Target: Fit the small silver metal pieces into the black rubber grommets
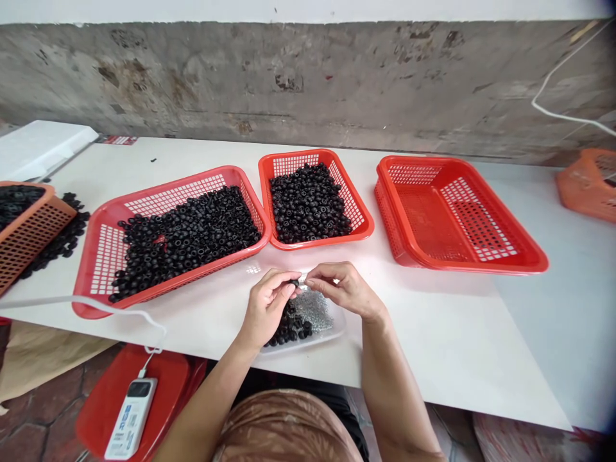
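My left hand [269,301] is closed, with a small black round part [294,282] pinched between thumb and fingertips. Close beside it, my right hand [344,287] has thumb and index finger pressed together at a tiny pale or silvery piece, too small to name. Both hands hover over a shallow translucent tray [332,332]. On its left side lie loose black round parts [293,328], and on its right a heap of tiny silvery pieces [315,309]. My left hand partly hides the black ones.
Behind the tray stand two red baskets [173,295] [322,244] of black parts. Stacked red baskets [418,212] are at right. An orange basket [43,234] tilts at far left beside spilled parts. A white cable [120,310] crosses the table's left edge to a power bank [132,417] on a red stool.
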`<state>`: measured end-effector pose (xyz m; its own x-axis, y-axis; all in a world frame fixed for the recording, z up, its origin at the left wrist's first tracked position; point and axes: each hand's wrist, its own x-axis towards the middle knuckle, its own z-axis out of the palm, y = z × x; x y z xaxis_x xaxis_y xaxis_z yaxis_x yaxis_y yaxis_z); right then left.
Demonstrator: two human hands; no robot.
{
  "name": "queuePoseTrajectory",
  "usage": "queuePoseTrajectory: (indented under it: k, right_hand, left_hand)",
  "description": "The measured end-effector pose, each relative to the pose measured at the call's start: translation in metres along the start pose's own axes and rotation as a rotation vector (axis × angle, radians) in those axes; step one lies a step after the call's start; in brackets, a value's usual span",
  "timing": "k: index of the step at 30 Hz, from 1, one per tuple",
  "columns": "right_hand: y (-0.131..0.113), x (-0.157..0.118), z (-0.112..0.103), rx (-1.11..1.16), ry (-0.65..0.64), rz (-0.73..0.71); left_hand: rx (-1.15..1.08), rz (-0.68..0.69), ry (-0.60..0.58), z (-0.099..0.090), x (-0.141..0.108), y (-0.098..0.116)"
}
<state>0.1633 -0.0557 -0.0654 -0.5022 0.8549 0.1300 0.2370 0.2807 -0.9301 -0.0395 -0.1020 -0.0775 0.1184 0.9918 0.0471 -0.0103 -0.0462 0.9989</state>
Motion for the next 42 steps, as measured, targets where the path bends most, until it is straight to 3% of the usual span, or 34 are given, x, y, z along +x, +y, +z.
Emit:
queuePoseTrajectory:
  k: [8,22,31,37,42]
  right_hand:
    - [0.002,-0.002,0.003,0.015,-0.03,-0.007]
    - [0.001,0.0,0.004,-0.064,-0.056,-0.025]
    - [-0.002,0.001,0.004,-0.026,-0.047,-0.017]
    - [-0.003,0.0,0.004,0.022,0.02,0.008]
    - [-0.003,-0.001,0.006,-0.007,0.102,-0.054]
  left_hand:
    - [-0.143,-0.15,0.084,0.003,0.003,0.001]
    - [-0.202,-0.167,0.113,0.003,0.005,-0.002]
    - [-0.216,-0.242,0.063,0.005,0.006,0.005]
    - [-0.239,-0.276,-0.021,0.003,0.007,0.006]
    - [-0.334,-0.288,-0.089,0.001,0.007,0.008]
